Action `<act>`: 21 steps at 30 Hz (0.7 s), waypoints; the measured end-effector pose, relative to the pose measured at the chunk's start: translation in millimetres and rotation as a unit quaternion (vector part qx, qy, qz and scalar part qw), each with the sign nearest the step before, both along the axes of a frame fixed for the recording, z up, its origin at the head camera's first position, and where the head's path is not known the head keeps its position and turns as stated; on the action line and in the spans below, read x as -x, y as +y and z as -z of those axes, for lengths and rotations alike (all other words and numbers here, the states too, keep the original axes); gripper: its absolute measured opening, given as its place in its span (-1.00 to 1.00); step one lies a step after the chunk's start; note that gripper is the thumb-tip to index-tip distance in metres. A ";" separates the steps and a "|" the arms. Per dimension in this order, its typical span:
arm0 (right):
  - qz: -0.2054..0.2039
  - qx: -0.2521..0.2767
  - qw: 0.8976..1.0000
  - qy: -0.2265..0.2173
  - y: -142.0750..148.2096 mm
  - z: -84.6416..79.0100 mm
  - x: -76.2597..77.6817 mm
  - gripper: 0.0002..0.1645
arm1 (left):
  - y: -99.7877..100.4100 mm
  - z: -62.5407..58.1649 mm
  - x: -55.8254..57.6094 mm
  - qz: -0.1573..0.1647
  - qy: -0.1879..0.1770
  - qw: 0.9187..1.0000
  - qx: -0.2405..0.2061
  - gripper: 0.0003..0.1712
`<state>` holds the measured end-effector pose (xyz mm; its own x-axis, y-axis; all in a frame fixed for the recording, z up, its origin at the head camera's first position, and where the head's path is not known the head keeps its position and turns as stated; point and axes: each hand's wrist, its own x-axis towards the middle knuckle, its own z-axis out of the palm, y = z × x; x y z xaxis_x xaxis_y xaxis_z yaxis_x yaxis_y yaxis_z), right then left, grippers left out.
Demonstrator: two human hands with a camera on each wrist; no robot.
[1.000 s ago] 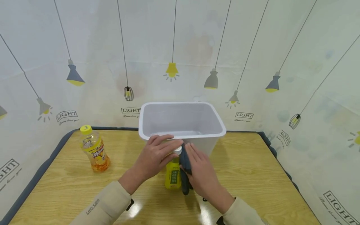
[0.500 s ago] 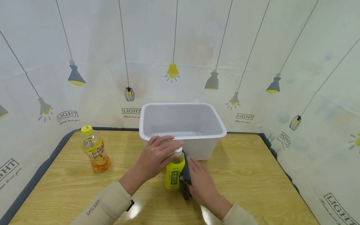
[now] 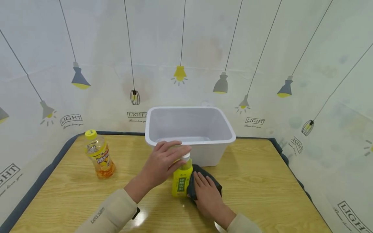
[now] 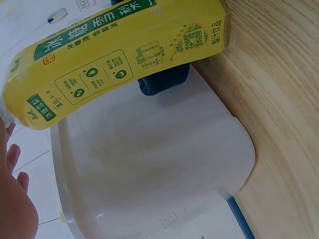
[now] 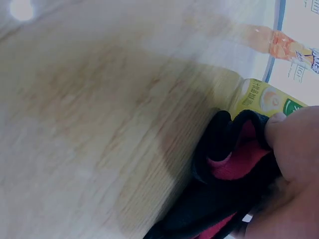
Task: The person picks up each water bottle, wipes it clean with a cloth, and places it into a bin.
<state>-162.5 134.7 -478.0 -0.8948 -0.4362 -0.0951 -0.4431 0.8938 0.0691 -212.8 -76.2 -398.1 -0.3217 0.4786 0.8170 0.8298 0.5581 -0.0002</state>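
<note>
A yellow drink bottle (image 3: 181, 182) with a white cap stands upright on the table in the head view. My left hand (image 3: 163, 160) holds it at the cap and neck, fingers reaching over the top. Against its right side, my right hand (image 3: 208, 198) holds a dark cloth (image 3: 215, 185), its fingers lying along the fabric. The right wrist view shows that the cloth (image 5: 214, 204) is folded, with pink on its inner side, and the thumb is at its edge. In the left wrist view the bottle's label (image 4: 109, 67) is large, with the cloth (image 4: 164, 82) showing behind it.
Directly behind the bottle is a white plastic bin (image 3: 204, 154) with nothing visible inside. A second bottle (image 3: 102, 161), yellow-capped with a little orange liquid, stands at the left of the wooden table (image 3: 262, 181). Lamp-printed fabric walls (image 3: 256, 48) surround the table.
The right hand has moved down and toward me along the bottle's side. The cloth, upright and narrow before, now spreads out to the right under that hand. The left hand stays at the cap.
</note>
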 end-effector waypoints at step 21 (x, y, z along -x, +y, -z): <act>-0.019 0.363 0.926 0.102 3.8 -36.5 3.2 -0.63 | -0.5 1.6 1.0 0.006 0.001 1.000 -0.006 -0.53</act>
